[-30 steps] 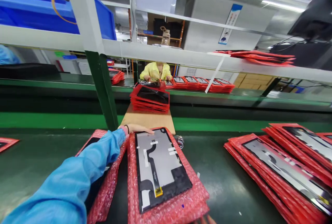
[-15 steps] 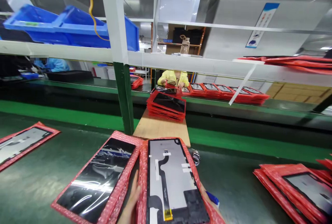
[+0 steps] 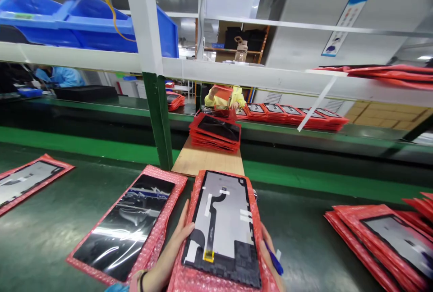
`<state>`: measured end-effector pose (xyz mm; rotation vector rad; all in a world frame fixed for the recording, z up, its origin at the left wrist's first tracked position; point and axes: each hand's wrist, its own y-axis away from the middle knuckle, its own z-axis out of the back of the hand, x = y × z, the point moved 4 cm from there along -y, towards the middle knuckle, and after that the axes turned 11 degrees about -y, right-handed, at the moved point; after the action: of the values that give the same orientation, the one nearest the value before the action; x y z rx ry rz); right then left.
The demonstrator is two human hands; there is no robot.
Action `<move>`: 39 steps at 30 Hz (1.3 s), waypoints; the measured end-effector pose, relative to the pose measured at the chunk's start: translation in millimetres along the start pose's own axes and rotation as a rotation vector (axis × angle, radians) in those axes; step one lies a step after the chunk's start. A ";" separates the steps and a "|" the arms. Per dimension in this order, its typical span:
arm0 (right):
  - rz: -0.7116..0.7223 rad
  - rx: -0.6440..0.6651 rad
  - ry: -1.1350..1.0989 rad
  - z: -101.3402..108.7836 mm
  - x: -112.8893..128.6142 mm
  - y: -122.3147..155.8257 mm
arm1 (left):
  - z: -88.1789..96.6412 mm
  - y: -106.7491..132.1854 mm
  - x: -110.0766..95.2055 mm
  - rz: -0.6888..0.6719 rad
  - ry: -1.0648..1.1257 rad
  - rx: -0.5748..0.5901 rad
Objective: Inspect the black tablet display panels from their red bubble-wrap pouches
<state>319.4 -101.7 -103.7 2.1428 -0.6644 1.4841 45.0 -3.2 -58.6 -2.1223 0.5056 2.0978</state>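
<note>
I hold up a stack of red bubble-wrap sheets topped by a tablet display panel, grey back side up with a black flex cable. My left hand grips the stack's left edge, thumb on the wrap. Along the right edge, my right hand holds the stack and also pinches a blue pen. Just left of the stack, another panel lies glossy black side up on red bubble wrap on the green belt.
More wrapped panels lie at the right and far left. A wooden board bridges to a red stack. Beyond it a person in yellow lifts a red sheet. A green post stands ahead; blue bins sit overhead.
My left arm came back from the stack's far end. Both hands now grip its sides and have tilted it up off the belt. The person opposite has raised a red sheet.
</note>
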 end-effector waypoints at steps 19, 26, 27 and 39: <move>0.148 0.315 0.487 -92.2 103.4 18.1 | 0.8 -49.2 -76.5 0.186 -0.207 0.337; 0.164 0.334 0.565 -94.8 96.1 18.3 | 5.8 -34.3 -98.2 0.325 -0.179 0.414; 0.162 0.323 0.560 -94.6 95.9 17.9 | 6.5 -32.3 -102.1 0.338 -0.179 0.417; -0.013 0.301 0.163 -87.4 97.1 10.0 | -3.1 -48.3 -107.9 0.500 -0.239 0.372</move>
<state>279.4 -69.4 16.9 2.2015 -0.3887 1.8258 64.5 57.7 40.9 -1.6293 1.3823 2.2157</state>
